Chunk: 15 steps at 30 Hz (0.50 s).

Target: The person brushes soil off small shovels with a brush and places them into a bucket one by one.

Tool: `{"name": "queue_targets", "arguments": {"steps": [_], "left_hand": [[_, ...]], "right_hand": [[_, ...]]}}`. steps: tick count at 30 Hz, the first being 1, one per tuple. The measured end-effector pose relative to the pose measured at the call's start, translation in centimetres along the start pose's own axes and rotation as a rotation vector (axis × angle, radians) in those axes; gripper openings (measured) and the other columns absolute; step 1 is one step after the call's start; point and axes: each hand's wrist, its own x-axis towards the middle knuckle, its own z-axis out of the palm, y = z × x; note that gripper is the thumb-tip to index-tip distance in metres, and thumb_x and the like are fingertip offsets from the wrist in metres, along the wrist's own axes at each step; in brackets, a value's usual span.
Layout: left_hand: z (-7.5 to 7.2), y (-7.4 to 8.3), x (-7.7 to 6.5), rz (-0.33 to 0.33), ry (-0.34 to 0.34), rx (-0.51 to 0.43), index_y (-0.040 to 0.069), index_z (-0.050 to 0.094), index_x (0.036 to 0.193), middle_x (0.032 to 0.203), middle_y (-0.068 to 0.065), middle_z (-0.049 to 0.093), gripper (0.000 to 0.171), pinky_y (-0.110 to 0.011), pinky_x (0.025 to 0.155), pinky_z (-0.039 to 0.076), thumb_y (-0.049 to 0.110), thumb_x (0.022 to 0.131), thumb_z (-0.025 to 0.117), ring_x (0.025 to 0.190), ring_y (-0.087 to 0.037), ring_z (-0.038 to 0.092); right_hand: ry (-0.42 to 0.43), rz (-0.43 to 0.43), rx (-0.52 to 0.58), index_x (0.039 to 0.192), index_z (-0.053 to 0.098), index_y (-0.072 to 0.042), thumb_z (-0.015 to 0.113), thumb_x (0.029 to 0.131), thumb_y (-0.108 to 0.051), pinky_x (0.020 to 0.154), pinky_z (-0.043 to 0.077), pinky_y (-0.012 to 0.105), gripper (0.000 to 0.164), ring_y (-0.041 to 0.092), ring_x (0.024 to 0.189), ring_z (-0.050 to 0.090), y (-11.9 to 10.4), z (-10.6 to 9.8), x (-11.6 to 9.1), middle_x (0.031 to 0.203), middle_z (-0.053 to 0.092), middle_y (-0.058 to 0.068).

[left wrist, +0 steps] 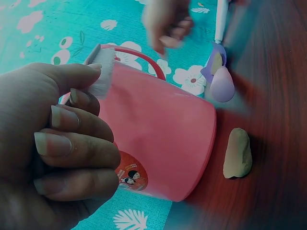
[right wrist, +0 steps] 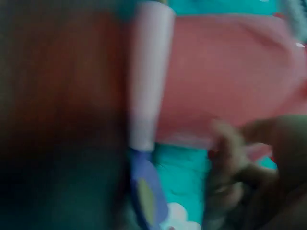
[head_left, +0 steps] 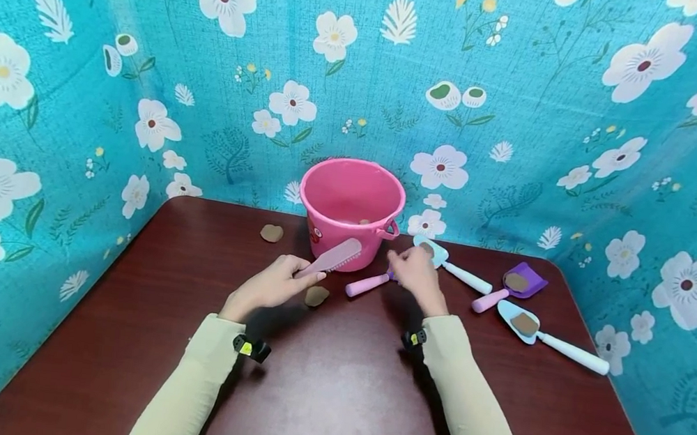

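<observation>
My left hand (head_left: 276,282) grips a pink brush (head_left: 345,251) with pale bristles, held in front of a pink bucket (head_left: 324,233). Fingers curl round its handle in the left wrist view, where white bristles show past the thumb. Blurred and with bent fingers, my right hand (head_left: 416,274) is just right of the bucket, nothing visible in its grasp. Near it lies a small purple shovel with a pink handle (head_left: 367,286); a brownish piece (right wrist: 146,196) rests on its blade in the right wrist view. A brown clay-like lump (head_left: 316,296) lies beside the left hand.
Another brown lump (head_left: 271,232) lies left of the bucket. Rightward are a light blue trowel (head_left: 469,278), a second purple shovel (head_left: 531,278) and another blue trowel (head_left: 571,352), each bearing a brown piece. Floral cloth (head_left: 375,73) hangs behind the dark table (head_left: 332,384).
</observation>
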Motion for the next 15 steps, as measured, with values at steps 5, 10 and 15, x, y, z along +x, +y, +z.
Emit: {"name": "queue_targets", "arguments": {"steps": [5,10,15], "left_hand": [[0.1,0.2,-0.1,0.007,-0.009,-0.002,0.013,0.061,0.076,0.056,-0.002,0.045,0.039,-0.025,0.047,0.033,0.045,0.099,0.064,0.048,-0.013,0.035],[0.2,0.2,0.0,0.012,-0.029,-0.002,0.014,0.063,0.077,0.056,-0.001,0.045,0.038,-0.026,0.046,0.033,0.044,0.100,0.063,0.047,-0.012,0.035],[0.1,0.1,-0.2,0.001,-0.026,0.004,0.013,0.063,0.077,0.056,-0.001,0.045,0.038,-0.026,0.047,0.033,0.044,0.100,0.064,0.047,-0.013,0.036]], "right_hand": [[-0.255,0.110,-0.188,0.063,0.073,-0.011,0.054,0.098,-0.060,0.070,0.052,0.039,0.063,0.013,0.052,0.067,0.5,2.8,-0.7,0.056,0.067,0.001],[-0.260,0.203,-0.283,0.062,0.072,-0.014,0.056,0.092,-0.062,0.067,0.048,0.039,0.059,0.013,0.054,0.066,0.6,3.6,-1.0,0.055,0.066,0.000],[-0.308,0.244,-0.387,0.069,0.069,-0.012,0.062,0.091,-0.054,0.065,0.047,0.039,0.047,0.017,0.061,0.068,0.1,2.7,-1.4,0.060,0.069,0.004]]}}
